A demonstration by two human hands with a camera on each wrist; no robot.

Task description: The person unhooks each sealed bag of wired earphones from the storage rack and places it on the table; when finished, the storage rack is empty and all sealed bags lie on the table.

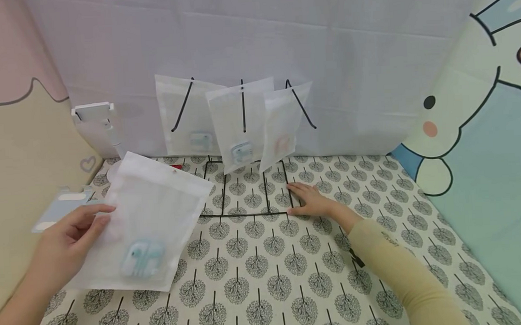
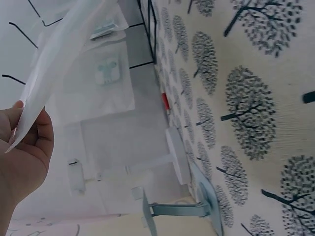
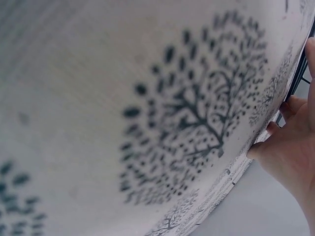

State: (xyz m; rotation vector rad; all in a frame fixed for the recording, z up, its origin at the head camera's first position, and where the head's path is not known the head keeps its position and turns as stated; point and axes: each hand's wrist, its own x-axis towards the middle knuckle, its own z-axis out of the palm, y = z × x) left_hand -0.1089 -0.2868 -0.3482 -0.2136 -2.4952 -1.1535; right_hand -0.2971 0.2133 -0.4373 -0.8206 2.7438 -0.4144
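My left hand [image 1: 76, 241] pinches the left edge of a frosted white plastic bag [image 1: 157, 212], held tilted above the table. Through its film shows a small blue-and-white item [image 1: 142, 258]; a faint pinkish shape lies near the fingers. In the left wrist view the bag [image 2: 59, 54] is seen edge-on between thumb and fingers. My right hand [image 1: 311, 201] lies at the right side of a black wire rack's base [image 1: 266, 194], fingers extended and touching the wire. Three similar bags hang on the rack's prongs: a left one [image 1: 187, 117], a middle one [image 1: 241, 126] and a right one [image 1: 285, 122].
A white phone stand [image 1: 93, 112] rises at the back left, with a pale blue folding stand [image 1: 64, 207] nearer me. A small red object [image 1: 176, 166] lies behind the held bag. Tree-print cloth [image 1: 258, 280] covers the table; fabric walls enclose three sides.
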